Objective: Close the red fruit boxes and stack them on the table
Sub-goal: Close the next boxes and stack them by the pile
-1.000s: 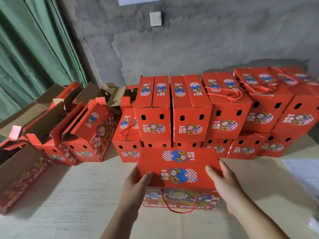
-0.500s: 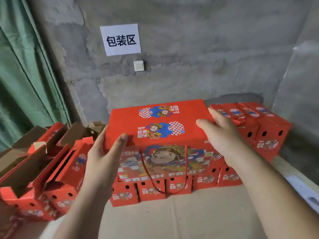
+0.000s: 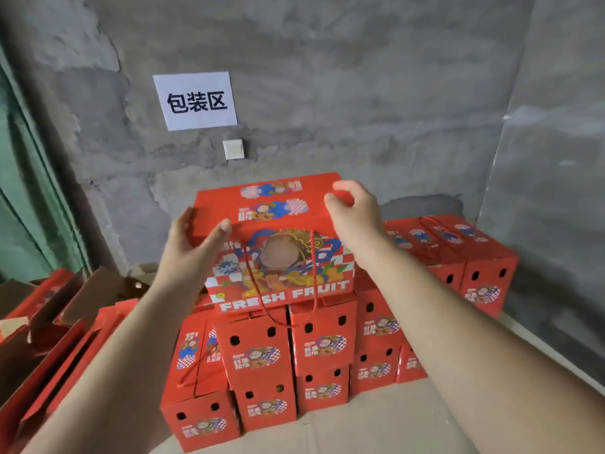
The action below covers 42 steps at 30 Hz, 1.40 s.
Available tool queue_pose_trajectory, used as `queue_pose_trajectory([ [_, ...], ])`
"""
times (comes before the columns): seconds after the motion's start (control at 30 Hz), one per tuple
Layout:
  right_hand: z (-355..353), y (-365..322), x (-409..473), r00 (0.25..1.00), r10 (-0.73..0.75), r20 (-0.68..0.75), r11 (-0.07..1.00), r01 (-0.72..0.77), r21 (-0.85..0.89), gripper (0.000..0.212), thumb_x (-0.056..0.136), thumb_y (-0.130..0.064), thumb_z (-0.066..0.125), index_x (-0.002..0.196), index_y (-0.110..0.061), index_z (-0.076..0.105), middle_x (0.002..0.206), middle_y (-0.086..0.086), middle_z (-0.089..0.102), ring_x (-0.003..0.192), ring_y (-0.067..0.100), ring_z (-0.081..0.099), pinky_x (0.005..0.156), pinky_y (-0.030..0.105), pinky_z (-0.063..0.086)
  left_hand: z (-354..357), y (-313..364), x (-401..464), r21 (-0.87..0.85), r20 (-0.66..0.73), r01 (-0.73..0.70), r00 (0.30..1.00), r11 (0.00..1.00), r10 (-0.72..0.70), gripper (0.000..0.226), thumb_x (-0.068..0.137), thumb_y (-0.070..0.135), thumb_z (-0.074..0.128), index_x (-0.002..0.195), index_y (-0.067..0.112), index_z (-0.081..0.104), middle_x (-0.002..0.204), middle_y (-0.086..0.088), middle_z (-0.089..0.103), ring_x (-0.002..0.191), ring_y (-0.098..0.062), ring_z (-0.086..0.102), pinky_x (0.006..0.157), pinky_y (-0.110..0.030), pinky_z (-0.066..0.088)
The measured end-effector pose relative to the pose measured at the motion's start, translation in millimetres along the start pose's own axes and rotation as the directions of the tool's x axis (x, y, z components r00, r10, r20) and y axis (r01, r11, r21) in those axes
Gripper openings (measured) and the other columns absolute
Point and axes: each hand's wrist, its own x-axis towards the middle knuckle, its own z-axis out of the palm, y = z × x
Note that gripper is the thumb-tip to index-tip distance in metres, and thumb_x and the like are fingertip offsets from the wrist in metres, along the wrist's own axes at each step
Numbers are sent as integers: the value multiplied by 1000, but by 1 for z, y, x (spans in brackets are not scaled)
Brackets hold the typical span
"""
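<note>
A: Head view first. Where is the box (image 3: 278,244)?

B: High in the middle, above the stack (image 3: 314,348) of closed red boxes. Its lid is shut, its long printed side faces the camera with "FRESH FRUIT" along the bottom, and a red cord handle (image 3: 294,309) hangs in a loop from that side, down over the top row of the stack. Whether its base touches the boxes under it, I cannot tell.

A: And the hands?

B: The left hand (image 3: 190,247) grips the box's left end, thumb pressed on the front near the top edge, fingers curled round the far side. The right hand (image 3: 352,214) is at the top right corner, fingers bent over the lid; it looks like a hold on that corner, but the contact under the fingers is hidden.

A: What of the stack itself?

B: It stands on the table (image 3: 360,417), which is covered in brown card, against a grey wall (image 3: 360,77). The boxes sit two or more high, end faces toward the camera, each with two round holes. More closed ones run to the far right.

A: Anything to the left?

B: Open boxes (image 3: 65,322), flaps up, brown insides showing, near the left edge. A green curtain (image 3: 29,208) hangs behind them.

A: On the wall?

B: A white paper sign (image 3: 195,100) with three black characters, and just below it a white switch (image 3: 233,149).
</note>
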Motion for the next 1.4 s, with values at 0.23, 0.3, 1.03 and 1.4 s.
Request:
queue_pose_trajectory([
  [0.23,8,34,14,996,-68,61,969,80,-233,59,94,-75,46,136,-35,54,131,-4,66,84,4,57,56,16,34,25,-68,14,498,-116,36,993,866,25,60,85,83,50,125,38,48,105,13,68,89,-20,71,79,-47,60],
  [0.3,5,37,13,993,-88,76,973,102,-206,63,94,-75,47,140,-34,51,137,-3,64,97,10,62,58,14,35,26,-72,17,489,-121,55,993,871,6,51,88,76,55,121,37,48,102,12,70,84,-19,71,73,-45,61],
  [1.03,152,87,-281,596,160,787,772,-572,277,52,91,-60,71,134,-32,65,132,-1,70,124,8,64,102,34,50,-33,-143,-205,-44,-98,299,948,953,-302,29,105,14,55,122,32,71,117,13,76,113,-3,69,92,-23,54],
  [1.4,323,54,-353,576,148,804,967,-253,3,38,96,-57,62,124,-32,67,99,-9,79,95,-2,73,84,25,51,-209,-208,-167,-82,-147,431,887,899,-439,31,107,17,49,122,36,68,115,20,74,111,3,68,85,-21,55],
])
